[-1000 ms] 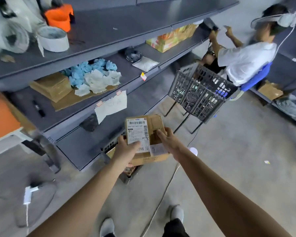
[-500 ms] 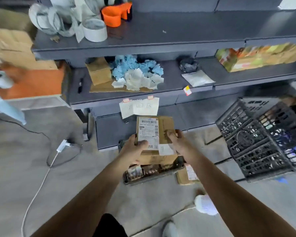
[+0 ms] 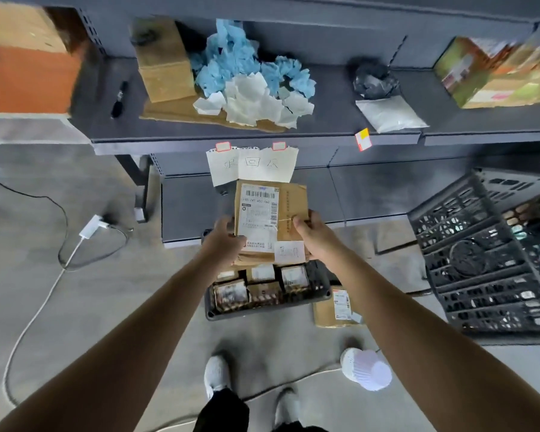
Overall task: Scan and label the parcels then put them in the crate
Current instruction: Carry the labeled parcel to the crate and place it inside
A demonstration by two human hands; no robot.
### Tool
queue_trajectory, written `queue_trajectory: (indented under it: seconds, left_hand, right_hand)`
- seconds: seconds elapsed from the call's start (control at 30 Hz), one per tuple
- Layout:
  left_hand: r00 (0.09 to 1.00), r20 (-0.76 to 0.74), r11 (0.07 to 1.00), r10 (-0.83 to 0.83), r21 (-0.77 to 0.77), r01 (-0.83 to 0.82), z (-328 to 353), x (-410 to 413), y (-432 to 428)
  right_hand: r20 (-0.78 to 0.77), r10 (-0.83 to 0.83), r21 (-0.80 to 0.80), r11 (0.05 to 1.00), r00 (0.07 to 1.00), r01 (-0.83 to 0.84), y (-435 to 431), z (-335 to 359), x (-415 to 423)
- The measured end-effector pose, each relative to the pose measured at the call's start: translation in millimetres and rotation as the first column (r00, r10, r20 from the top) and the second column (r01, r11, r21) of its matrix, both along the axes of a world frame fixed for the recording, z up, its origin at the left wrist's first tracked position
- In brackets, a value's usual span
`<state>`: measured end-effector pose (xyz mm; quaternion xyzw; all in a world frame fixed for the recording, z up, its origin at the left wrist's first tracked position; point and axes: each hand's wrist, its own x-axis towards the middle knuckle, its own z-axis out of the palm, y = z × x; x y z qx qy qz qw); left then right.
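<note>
The left hand (image 3: 223,241) grips the parcel (image 3: 293,199) at its near left corner, thumb on top. The right hand (image 3: 312,236) holds the right edge, with its thumb pressed on the brown face. The parcel is held in the air over the far end of a low black crate (image 3: 211,310) on the floor, which holds several small parcels. Just right of that crate a loose parcel (image 3: 337,310) lies on the floor, and farther right stands a large slotted crate (image 3: 487,269). A handwritten paper note (image 3: 251,165) hangs from the shelf (image 3: 325,135) edge just beyond the held parcel. On the shelf lie crumpled blue and white papers (image 3: 250,82), a cardboard box (image 3: 166,63) and a white pouch (image 3: 390,113). A white charger (image 3: 91,227) with its cable lies on the floor to the left.

The parcel is flat brown cardboard. A white shipping label (image 3: 258,213) with barcodes covers its left part, and a small white slip (image 3: 289,252) sits at its near edge.
</note>
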<state>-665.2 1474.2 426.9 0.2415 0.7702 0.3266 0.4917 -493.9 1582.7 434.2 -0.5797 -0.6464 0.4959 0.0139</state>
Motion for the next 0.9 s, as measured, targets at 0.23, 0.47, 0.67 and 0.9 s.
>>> queue_trajectory:
  seconds: [0.23,0.47,0.67,0.9]
  left_hand:
    - [0.998,0.058,0.998,-0.016,-0.057,0.019,-132.1,38.6,2.9]
    - [0.993,0.105,0.998,-0.062,0.000,0.062,-284.1,90.6,25.5]
    - [0.981,-0.038,0.981,-0.189,0.042,0.191,-385.5,107.8,54.2]
    - [0.963,-0.133,0.969,-0.234,0.055,0.243,-471.0,94.0,77.9]
  right_hand:
    - [0.113,0.006,0.020,1.000,0.994,-0.008,9.9,-134.4,27.6]
    - [0.127,0.016,0.091,0.995,0.992,-0.028,43.6,-303.0,67.9]
    - [0.106,0.007,0.088,0.996,0.994,-0.016,76.9,-406.7,79.2]
    - [0.047,0.063,0.094,0.993,0.997,-0.067,91.6,-477.1,68.6]
